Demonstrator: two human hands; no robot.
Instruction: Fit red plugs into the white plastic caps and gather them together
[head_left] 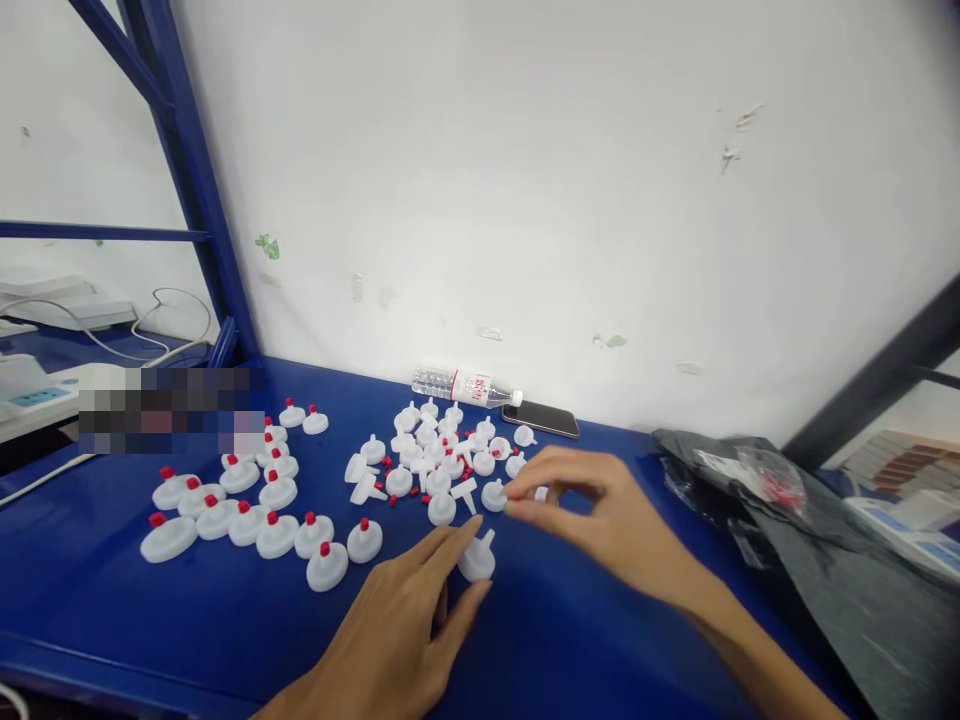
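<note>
My left hand rests on the blue table, its thumb and forefinger closed round a white plastic disc with a spout. My right hand reaches in from the right, fingertips pinched at a small piece beside a white disc; what it pinches is too small to name. A loose pile of white discs and tiny red caps lies just behind both hands. To the left sit several white discs fitted with red caps, laid out in rows.
A plastic water bottle lies against the white wall, a dark phone beside it. A black plastic bag with red pieces lies at the right. Blue shelf struts rise at the left; cables and a white device are beyond them.
</note>
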